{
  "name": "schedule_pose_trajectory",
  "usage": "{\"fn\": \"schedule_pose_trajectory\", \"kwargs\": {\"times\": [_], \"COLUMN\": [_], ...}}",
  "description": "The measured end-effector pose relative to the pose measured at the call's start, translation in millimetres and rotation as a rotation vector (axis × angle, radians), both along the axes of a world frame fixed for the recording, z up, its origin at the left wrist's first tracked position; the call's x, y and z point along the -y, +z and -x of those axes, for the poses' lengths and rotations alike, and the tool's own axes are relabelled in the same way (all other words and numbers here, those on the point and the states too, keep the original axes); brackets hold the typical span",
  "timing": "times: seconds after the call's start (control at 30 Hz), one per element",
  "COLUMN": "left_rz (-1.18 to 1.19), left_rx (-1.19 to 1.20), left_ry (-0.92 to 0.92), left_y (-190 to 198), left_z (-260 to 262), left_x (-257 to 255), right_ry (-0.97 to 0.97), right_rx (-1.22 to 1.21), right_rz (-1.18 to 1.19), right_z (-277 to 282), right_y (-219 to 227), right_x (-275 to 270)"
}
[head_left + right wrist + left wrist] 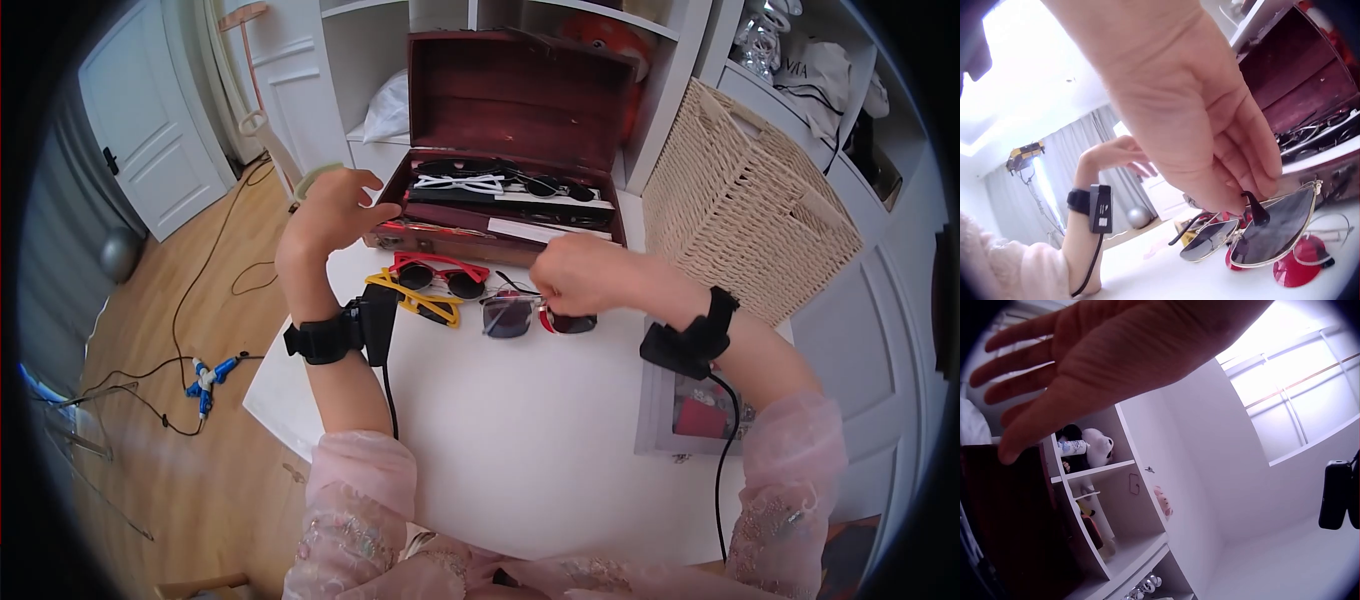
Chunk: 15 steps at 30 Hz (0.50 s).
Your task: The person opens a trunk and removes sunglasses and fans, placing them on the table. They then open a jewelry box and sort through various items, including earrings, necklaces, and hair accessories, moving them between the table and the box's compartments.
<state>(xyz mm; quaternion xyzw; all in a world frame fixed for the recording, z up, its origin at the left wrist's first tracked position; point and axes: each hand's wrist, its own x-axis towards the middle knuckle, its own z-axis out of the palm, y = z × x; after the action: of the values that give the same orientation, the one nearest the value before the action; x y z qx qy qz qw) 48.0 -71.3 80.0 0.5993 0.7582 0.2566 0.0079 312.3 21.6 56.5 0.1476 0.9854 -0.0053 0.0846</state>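
My right hand [585, 275] is over the white table, pinching the dark temple tip of gold-rimmed sunglasses [1272, 234] between thumb and fingertips. Under and beside them lie red round-lensed sunglasses [1297, 265]. Left of these, red-framed sunglasses [466, 284] overlap a yellow-framed pair [437, 310]. Behind stands an open dark red wooden chest, its lid [510, 110] tipped back. White-framed glasses [460, 183] and several dark pairs lie inside it. My left hand [335, 205] hovers at the chest's front left corner, fingers extended and holding nothing in the left wrist view [1104, 369].
A woven basket [745, 200] stands right of the chest. A clear-lidded case [655, 425] lies at the table's right edge, partly under my right forearm. White shelving [365, 60] rises behind. Cables with a blue-and-white connector [205, 380] run over the wooden floor at left.
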Motion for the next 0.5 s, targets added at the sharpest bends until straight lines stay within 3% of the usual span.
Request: {"fn": "schedule_pose_trajectory", "kwargs": {"times": [0.2,0.5], "left_rz": [0.053,0.07], "left_rx": [0.049,0.039], "left_ry": [-0.022,-0.006], "left_y": [0,-5], "left_z": [-6,2], "left_x": [-3,-7], "right_ry": [-0.009,0.0], "right_rx": [-0.006,0.125], "right_rz": [0.025,-0.03], "right_z": [-7,-5], "right_y": [-34,-35], "right_x": [5,13]}}
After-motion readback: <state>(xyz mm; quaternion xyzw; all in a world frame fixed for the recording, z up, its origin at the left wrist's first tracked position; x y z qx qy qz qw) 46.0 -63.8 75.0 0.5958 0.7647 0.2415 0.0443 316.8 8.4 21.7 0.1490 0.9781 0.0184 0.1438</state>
